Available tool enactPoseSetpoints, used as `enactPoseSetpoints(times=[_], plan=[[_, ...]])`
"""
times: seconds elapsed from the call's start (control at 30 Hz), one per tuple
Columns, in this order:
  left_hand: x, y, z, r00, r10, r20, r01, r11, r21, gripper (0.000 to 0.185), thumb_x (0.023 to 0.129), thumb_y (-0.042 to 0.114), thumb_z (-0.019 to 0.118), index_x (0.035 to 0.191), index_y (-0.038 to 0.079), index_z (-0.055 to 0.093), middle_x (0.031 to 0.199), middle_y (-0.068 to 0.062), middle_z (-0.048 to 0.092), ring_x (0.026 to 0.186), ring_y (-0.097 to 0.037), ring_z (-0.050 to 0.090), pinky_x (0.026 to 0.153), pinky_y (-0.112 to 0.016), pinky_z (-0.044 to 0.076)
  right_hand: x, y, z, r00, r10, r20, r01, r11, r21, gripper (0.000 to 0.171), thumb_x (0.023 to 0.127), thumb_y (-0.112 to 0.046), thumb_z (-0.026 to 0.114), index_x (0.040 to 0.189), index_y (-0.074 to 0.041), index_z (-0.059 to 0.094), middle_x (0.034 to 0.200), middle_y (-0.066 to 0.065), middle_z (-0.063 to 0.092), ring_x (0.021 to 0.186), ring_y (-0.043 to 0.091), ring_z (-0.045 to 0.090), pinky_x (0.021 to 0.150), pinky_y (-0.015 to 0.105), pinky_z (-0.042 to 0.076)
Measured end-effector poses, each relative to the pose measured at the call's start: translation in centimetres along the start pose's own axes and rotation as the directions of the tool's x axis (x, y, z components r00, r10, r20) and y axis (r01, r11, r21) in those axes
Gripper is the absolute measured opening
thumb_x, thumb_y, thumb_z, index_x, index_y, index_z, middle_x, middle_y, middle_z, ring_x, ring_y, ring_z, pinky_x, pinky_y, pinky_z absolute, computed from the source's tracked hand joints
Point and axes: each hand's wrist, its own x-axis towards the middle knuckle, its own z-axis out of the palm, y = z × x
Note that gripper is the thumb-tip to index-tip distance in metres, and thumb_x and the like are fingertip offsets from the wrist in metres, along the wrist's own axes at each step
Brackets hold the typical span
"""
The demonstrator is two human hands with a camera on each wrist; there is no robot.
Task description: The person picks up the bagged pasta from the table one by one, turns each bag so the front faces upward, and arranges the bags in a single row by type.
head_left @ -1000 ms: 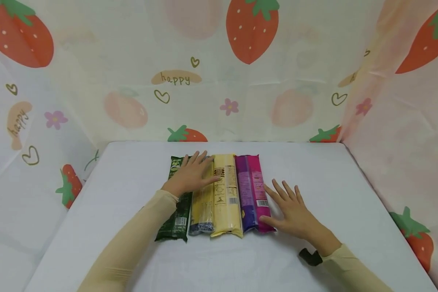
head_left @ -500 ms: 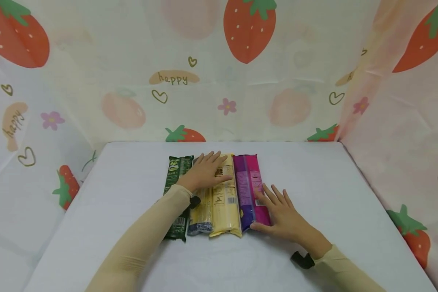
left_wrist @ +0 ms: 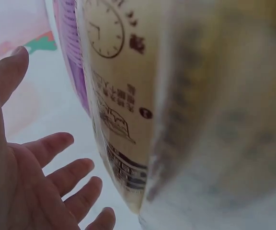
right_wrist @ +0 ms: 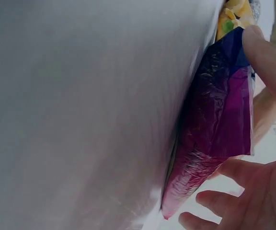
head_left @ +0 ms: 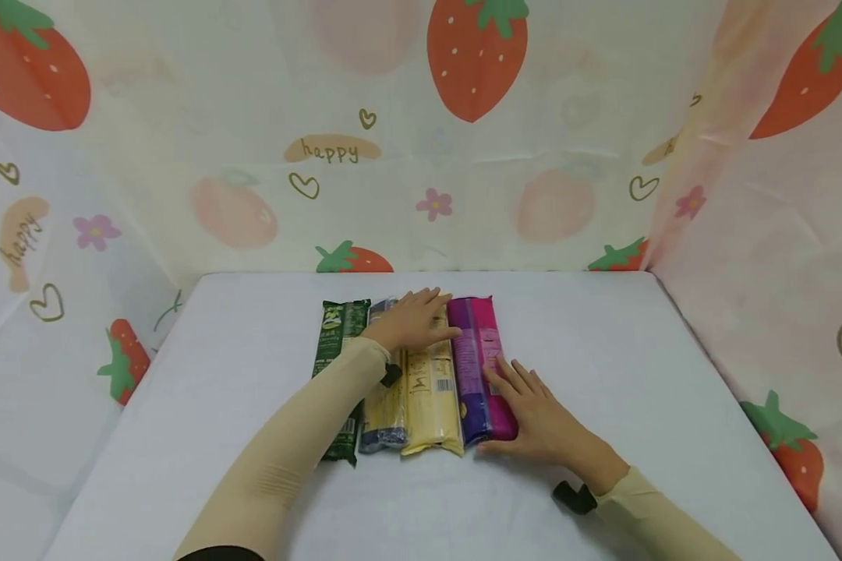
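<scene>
Several long flat packets lie side by side. From the left come a dark green packet, a clear packet with yellow contents, a pale yellow packet and a purple-and-pink packet. My left hand hovers over the far part of the pale yellow packet, fingers extended, covering its top end. In the left wrist view those fingers hold nothing. My right hand is spread at the near right side of the purple-and-pink packet, its thumb by the near end corner.
The packets lie on a white-covered table. Behind it hangs a strawberry-print cloth, with more cloth at both sides. A black strap sits at my right wrist.
My left hand has moved right, from over the green and clear packets to the pale yellow one. My right hand has shifted left, closer over the purple-and-pink packet's edge.
</scene>
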Motion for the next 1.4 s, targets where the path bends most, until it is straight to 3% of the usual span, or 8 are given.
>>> enactPoseSetpoints(times=[0.2, 0.37, 0.47, 0.6, 0.77, 1.03, 1.2, 1.4], plan=[[1.6, 0.2, 0.3, 0.998, -0.043, 0.038, 0.043, 0.999, -0.012, 0.089, 0.107, 0.069, 0.048, 0.173, 0.013, 0.025, 0.177, -0.014, 0.023, 0.164, -0.034, 0.022, 0.133, -0.053, 0.018, 0.1, -0.5, 0.2, 0.999, 0.014, 0.031, -0.013, 1.000, -0.017, 0.132, 0.075, -0.077, 0.085, 0.172, -0.008, 0.026, 0.178, 0.020, 0.016, 0.161, 0.048, 0.021, 0.127, 0.066, 0.026], [3.0, 0.6, 0.7, 0.998, -0.048, 0.039, 0.050, 0.997, -0.055, 0.087, 0.107, 0.064, 0.055, 0.171, 0.010, 0.030, 0.170, -0.016, 0.040, 0.156, -0.035, 0.039, 0.128, -0.051, 0.033, 0.2, -0.9, 0.4, 0.998, 0.024, 0.053, -0.021, 0.998, -0.054, 0.131, 0.077, -0.075, 0.085, 0.170, -0.003, 0.027, 0.177, 0.022, 0.017, 0.159, 0.049, 0.025, 0.124, 0.064, 0.034], [3.6, 0.9, 0.9, 0.996, -0.076, 0.038, 0.077, 0.996, -0.044, 0.085, 0.107, 0.062, 0.057, 0.170, 0.012, 0.032, 0.168, -0.014, 0.044, 0.155, -0.035, 0.040, 0.128, -0.051, 0.033, 0.4, -1.1, 0.4, 0.999, 0.023, 0.048, -0.018, 0.996, -0.085, 0.128, 0.078, -0.072, 0.087, 0.169, -0.001, 0.030, 0.176, 0.023, 0.022, 0.157, 0.050, 0.030, 0.123, 0.063, 0.037], [4.3, 1.1, 1.4, 0.991, -0.128, 0.036, 0.125, 0.990, 0.065, 0.086, 0.106, 0.066, 0.054, 0.172, 0.016, 0.029, 0.172, -0.008, 0.038, 0.160, -0.033, 0.031, 0.131, -0.053, 0.025, 0.6, -1.5, 0.4, 0.999, 0.032, 0.023, -0.029, 0.994, -0.101, 0.122, 0.078, -0.066, 0.090, 0.166, 0.000, 0.036, 0.173, 0.024, 0.029, 0.148, 0.049, 0.044, 0.115, 0.062, 0.047], [4.7, 1.9, 1.5, 0.985, -0.164, 0.058, 0.152, 0.975, 0.165, 0.088, 0.106, 0.067, 0.054, 0.172, 0.015, 0.028, 0.173, -0.009, 0.033, 0.159, -0.034, 0.030, 0.129, -0.054, 0.029, 0.9, -1.8, 0.5, 0.998, 0.060, 0.002, -0.060, 0.994, -0.096, 0.115, 0.079, -0.060, 0.092, 0.163, -0.001, 0.041, 0.171, 0.024, 0.035, 0.140, 0.047, 0.054, 0.101, 0.059, 0.058], [5.6, 2.3, 1.8, 0.981, -0.178, 0.083, 0.170, 0.981, 0.090, 0.083, 0.105, 0.062, 0.061, 0.166, 0.013, 0.036, 0.169, -0.009, 0.041, 0.156, -0.033, 0.035, 0.129, -0.052, 0.030, 1.0, -2.2, 0.3, 0.994, 0.113, 0.002, -0.112, 0.989, -0.098, 0.112, 0.076, -0.055, 0.097, 0.160, -0.001, 0.047, 0.167, 0.026, 0.039, 0.132, 0.046, 0.060, 0.088, 0.056, 0.063], [5.1, 2.7, 1.3, 0.979, -0.184, 0.083, 0.179, 0.982, 0.061, 0.085, 0.104, 0.060, 0.064, 0.167, 0.012, 0.035, 0.170, -0.009, 0.040, 0.157, -0.034, 0.035, 0.130, -0.051, 0.029, 1.0, -2.3, 0.0, 0.996, 0.091, -0.007, -0.091, 0.992, -0.082, 0.110, 0.075, -0.051, 0.099, 0.157, 0.003, 0.050, 0.164, 0.029, 0.043, 0.129, 0.047, 0.063, 0.091, 0.056, 0.062], [5.5, 2.5, 1.2, 0.970, -0.217, 0.112, 0.206, 0.973, 0.108, 0.090, 0.101, 0.064, 0.065, 0.168, 0.011, 0.035, 0.170, -0.013, 0.037, 0.159, -0.035, 0.032, 0.132, -0.050, 0.025, 0.7, -2.2, -0.1, 0.998, 0.062, -0.019, -0.063, 0.997, -0.049, 0.106, 0.076, -0.045, 0.099, 0.156, 0.005, 0.052, 0.162, 0.029, 0.046, 0.129, 0.047, 0.064, 0.096, 0.056, 0.061]])
